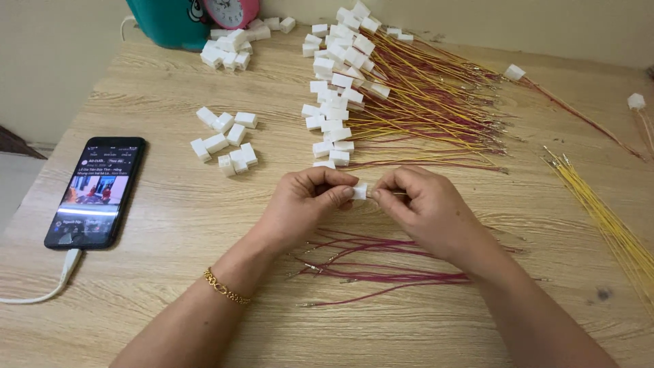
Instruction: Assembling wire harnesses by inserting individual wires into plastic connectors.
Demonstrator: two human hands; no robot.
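Wooden tabletop (170, 225), light grain, fills nearly the whole view; pale wall along the far edge.

Finished harness pile (409, 95) at far centre: white plugs stacked in a column on its left side, yellow and dark red leads fanning out to the right, bare metal tips at the ends. Largest group of things on the surface.

Teal container (167, 20) at the far left corner, a pink alarm clock (228, 10) just beside it, both cut off by the top edge.

Black phone (95, 192) lies flat near the left edge, screen lit, white charging cable (51, 286) plugged into its near end and running off to the left.

Bundle of loose yellow wires (606, 225) lies diagonally at the right, well apart from the hands. Loose dark red wires (381, 262) are spread on the tabletop directly under and between the two wrists.

Two heaps of empty white connector housings: one (228, 146) left of centre, one (235, 44) next to the teal container. Two single plugs with leads sit at the far right, one (514, 71) and one (636, 101).

Left hand (306, 204), gold chain bracelet (226, 287) on the wrist, thumb and forefinger pinched shut on a small white connector (360, 191). The connector is held just above the tabletop at centre, between both hands. Right hand (422, 204) meets it from the other side, fingertips closed against the connector's right face; whether a wire is pinched in those fingers I cannot tell, the fingers hide it.
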